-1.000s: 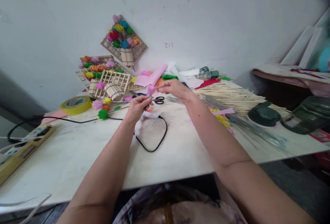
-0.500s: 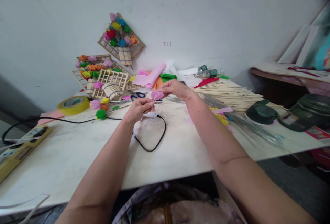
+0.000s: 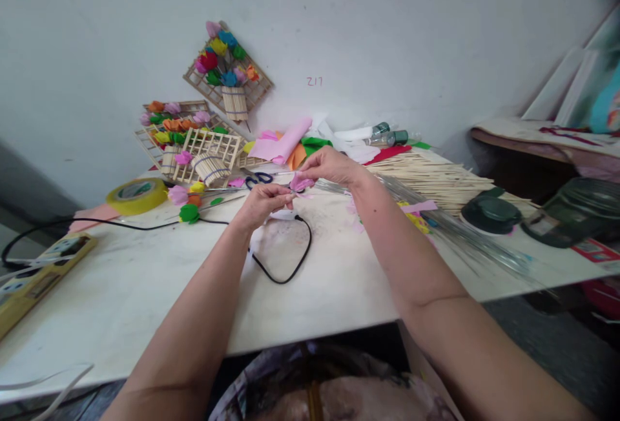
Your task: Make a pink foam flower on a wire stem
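Pink crinkled-paper flower (image 3: 302,182) is held over the white rectangular table (image 3: 184,305), its petals clamped in the right hand's (image 3: 333,166) fingertip grip and its base in the left hand's (image 3: 263,205), apparently to steady it from both ends.

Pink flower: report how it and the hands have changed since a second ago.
The pink flower has shifted right and lower, tipping toward the right hand. The left hand has edged the same way. No hold is visibly gained or lost: both hands stay at the flower. The yellow tape roll stays put.
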Action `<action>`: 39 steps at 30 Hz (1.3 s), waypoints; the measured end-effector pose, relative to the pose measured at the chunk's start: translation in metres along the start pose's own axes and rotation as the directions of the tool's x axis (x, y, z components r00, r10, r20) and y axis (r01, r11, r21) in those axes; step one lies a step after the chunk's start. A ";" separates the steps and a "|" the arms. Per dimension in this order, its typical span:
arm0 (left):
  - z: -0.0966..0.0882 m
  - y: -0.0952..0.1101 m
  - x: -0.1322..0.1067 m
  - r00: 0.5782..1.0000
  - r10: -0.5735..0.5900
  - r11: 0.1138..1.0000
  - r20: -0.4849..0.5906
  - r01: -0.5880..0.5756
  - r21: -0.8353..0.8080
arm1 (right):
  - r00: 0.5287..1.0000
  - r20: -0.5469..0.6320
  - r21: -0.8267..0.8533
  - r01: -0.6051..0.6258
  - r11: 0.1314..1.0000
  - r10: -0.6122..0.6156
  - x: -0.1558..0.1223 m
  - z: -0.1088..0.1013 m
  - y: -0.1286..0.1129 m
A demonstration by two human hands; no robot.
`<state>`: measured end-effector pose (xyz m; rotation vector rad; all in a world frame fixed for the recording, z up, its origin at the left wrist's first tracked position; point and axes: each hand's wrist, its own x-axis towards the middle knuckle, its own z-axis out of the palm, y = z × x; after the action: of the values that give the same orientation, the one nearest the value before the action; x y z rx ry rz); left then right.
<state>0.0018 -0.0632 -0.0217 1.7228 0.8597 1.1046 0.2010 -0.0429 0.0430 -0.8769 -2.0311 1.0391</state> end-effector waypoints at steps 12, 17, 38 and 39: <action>0.003 0.005 -0.001 0.997 0.054 0.986 -0.054 -0.044 0.162 | 0.998 -0.058 -0.090 -0.030 0.996 0.024 0.005 0.005 0.003; 0.002 0.000 0.001 0.997 0.037 0.983 -0.065 -0.025 0.180 | 0.996 -0.086 -0.089 -0.037 0.995 0.030 0.008 0.008 0.009; -0.001 -0.014 0.009 0.935 0.051 0.993 -0.350 -0.085 -0.082 | 0.982 -0.187 0.101 0.006 0.995 0.013 0.015 -0.001 0.022; -0.001 -0.013 0.009 0.935 0.046 0.992 -0.352 -0.084 -0.094 | 0.982 -0.189 0.096 0.004 0.995 0.014 0.014 0.001 0.020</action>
<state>0.0032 -0.0507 -0.0306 1.4973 0.9434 1.5046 0.1976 -0.0227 0.0295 -0.8960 -1.8073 1.0072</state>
